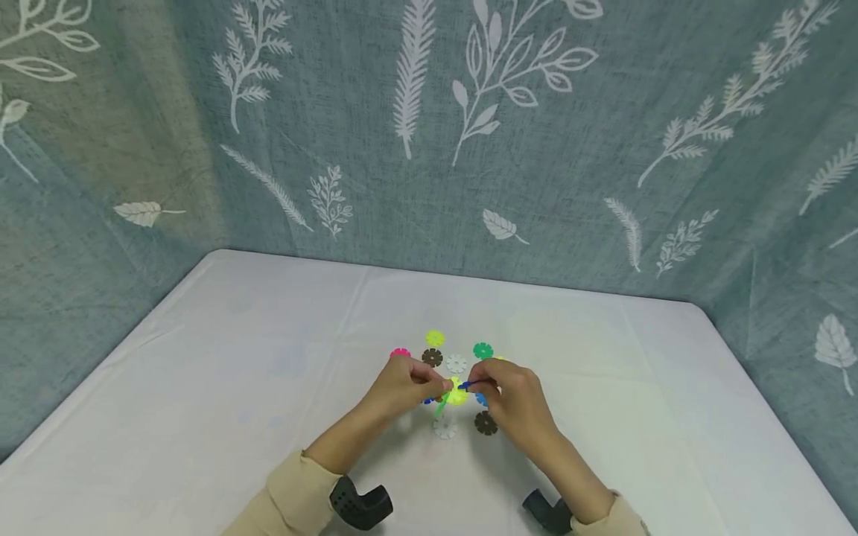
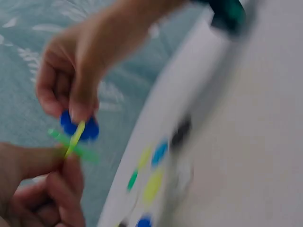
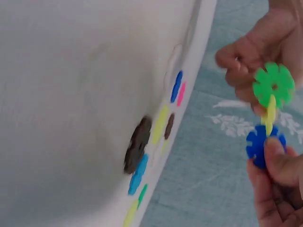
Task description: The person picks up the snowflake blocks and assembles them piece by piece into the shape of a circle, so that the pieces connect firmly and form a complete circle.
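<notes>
My left hand (image 1: pixel 405 388) pinches a green notched plastic disc (image 3: pixel 282 93) joined with a yellow notched disc (image 3: pixel 270 116). A blue notched disc (image 3: pixel 255 144) is pinched between the thumb and fingers of my right hand (image 1: pixel 516 398). In the right wrist view, the blue disc meets the lower end of the yellow one, which is seen edge-on between blue and green. The left wrist view shows yellow crossing green, with blue touching or overlapping it; how deep the slots fit is hard to tell. Both hands are raised above the table.
Several loose notched discs lie on the white-covered table (image 1: pixel 234 387) beneath and beyond the hands, among them a brown disc (image 1: pixel 485 423), a white disc (image 1: pixel 445 427), a green disc (image 1: pixel 482 350) and a pink disc (image 1: pixel 400 352). A leaf-patterned curtain (image 1: pixel 375 208) hangs behind.
</notes>
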{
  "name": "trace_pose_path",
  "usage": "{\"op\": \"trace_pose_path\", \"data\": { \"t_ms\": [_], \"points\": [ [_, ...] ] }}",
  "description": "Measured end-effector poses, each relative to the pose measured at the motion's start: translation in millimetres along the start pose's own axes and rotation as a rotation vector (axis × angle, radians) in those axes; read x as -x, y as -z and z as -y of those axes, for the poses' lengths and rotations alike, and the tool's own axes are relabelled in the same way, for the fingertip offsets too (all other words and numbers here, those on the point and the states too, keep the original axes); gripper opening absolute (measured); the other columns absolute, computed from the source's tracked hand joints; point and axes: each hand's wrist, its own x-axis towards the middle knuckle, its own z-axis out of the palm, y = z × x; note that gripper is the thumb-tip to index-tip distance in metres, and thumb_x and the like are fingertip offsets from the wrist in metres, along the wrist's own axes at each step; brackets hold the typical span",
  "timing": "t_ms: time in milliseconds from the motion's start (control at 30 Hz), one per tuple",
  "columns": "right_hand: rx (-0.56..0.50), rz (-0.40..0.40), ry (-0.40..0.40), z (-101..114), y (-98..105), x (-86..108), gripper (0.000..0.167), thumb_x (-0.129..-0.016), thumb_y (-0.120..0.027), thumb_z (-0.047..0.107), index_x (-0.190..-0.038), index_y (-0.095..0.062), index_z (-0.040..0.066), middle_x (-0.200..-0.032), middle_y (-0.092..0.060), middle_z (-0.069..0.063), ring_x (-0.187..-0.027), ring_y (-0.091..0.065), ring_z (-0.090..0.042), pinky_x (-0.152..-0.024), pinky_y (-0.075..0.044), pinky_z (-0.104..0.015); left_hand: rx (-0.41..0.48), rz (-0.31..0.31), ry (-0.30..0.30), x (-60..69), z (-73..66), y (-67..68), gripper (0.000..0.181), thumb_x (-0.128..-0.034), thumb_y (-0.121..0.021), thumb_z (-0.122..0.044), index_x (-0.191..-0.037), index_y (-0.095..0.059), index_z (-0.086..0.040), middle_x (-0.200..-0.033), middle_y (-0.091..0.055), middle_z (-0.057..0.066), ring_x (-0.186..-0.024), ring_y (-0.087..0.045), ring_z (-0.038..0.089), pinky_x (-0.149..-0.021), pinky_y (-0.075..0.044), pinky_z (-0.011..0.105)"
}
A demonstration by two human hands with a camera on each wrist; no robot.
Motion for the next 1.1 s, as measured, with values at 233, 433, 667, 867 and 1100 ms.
{"op": "trace_pose_path", "data": {
  "t_ms": [233, 433, 667, 867, 1100],
  "points": [
    [0.036, 0.049, -0.070, -8, -2, 0.5, 0.014, -0.069, -0.077, 0.005, -0.074, -0.066, 0.013, -0.070, -0.069, 0.005, -0.062, -0.061, -0.004, -0.058, -0.048, -0.018, -0.372, -0.131, -0.262, -0.1, -1.0, 2.6, 0.012, -0.0803, -0.070, -0.020, -0.079, -0.073, -0.008, -0.074, -0.068, 0.001, -0.059, -0.050, 0.006, -0.052, -0.040, 0.020],
    [-0.074, 0.075, -0.059, -11, -5, 2.0, 0.014, -0.070, -0.075, 0.002, -0.076, -0.064, 0.008, -0.070, -0.068, 0.001, -0.062, -0.061, -0.006, -0.059, -0.050, -0.018, -0.505, -0.088, -0.554, -4.2, -1.2, 0.7, 0.017, -0.0721, -0.076, -0.020, -0.083, -0.073, -0.007, -0.071, -0.066, -0.002, -0.055, -0.048, 0.001, -0.057, -0.038, 0.015],
    [-0.237, 0.184, -0.128, -13, -3, 4.6, 0.014, -0.076, -0.069, -0.001, -0.089, -0.065, 0.004, -0.085, -0.070, -0.006, -0.075, -0.067, -0.013, -0.064, -0.052, -0.018, -0.517, -0.076, -0.581, -4.1, -1.6, -3.7, 0.007, -0.0712, -0.077, -0.012, -0.072, -0.072, -0.008, -0.065, -0.063, -0.003, -0.057, -0.049, 0.002, -0.053, -0.037, 0.014],
    [-0.239, 0.336, -0.356, -33, 9, 12.0, 0.025, -0.076, -0.071, 0.006, -0.101, -0.071, 0.006, -0.093, -0.065, -0.006, -0.078, -0.060, -0.016, -0.065, -0.046, -0.017, -0.442, -0.135, -0.439, 2.3, 5.7, 4.1, 0.006, -0.0718, -0.076, -0.011, -0.071, -0.071, -0.011, -0.066, -0.063, -0.006, -0.058, -0.045, 0.004, -0.054, -0.038, 0.017],
    [-0.282, 0.532, -0.483, -54, 13, 19.2, 0.030, -0.074, -0.074, 0.012, -0.102, -0.071, 0.006, -0.077, -0.056, -0.005, -0.070, -0.039, -0.013, -0.058, -0.033, -0.020, -0.343, -0.172, -0.329, 5.0, 13.6, 8.9, 0.005, -0.0718, -0.076, -0.008, -0.073, -0.071, -0.008, -0.066, -0.063, -0.003, -0.062, -0.048, 0.008, -0.056, -0.041, 0.019]
  ]
}}
